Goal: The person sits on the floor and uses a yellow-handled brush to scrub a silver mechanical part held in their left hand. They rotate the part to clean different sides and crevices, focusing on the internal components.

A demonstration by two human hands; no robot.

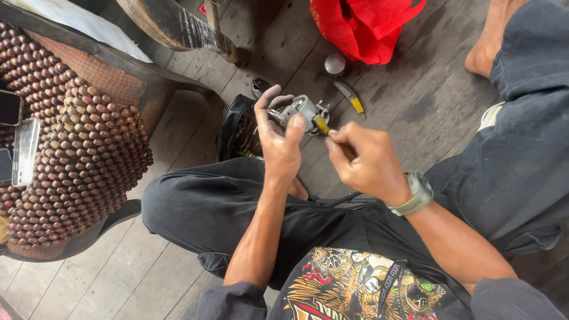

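Small grey metal part [298, 109] is gripped by left hand [279, 140]; yellow-handled tool [328, 133], clamped in right hand [365, 161], is pressed vs. it.

I only had the one head cam, and it looked almost straight down from close range, past the lap onto the grey wooden plank floor [424, 102], hands mid-frame.

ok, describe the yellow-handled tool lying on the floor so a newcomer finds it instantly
Start at the red cloth bag at the top of the grey plank floor. Just below it sits a round silver ball; beside that lies the small yellow-handled tool. It lies loose on the floor, unlike the yellow tool in the right hand.
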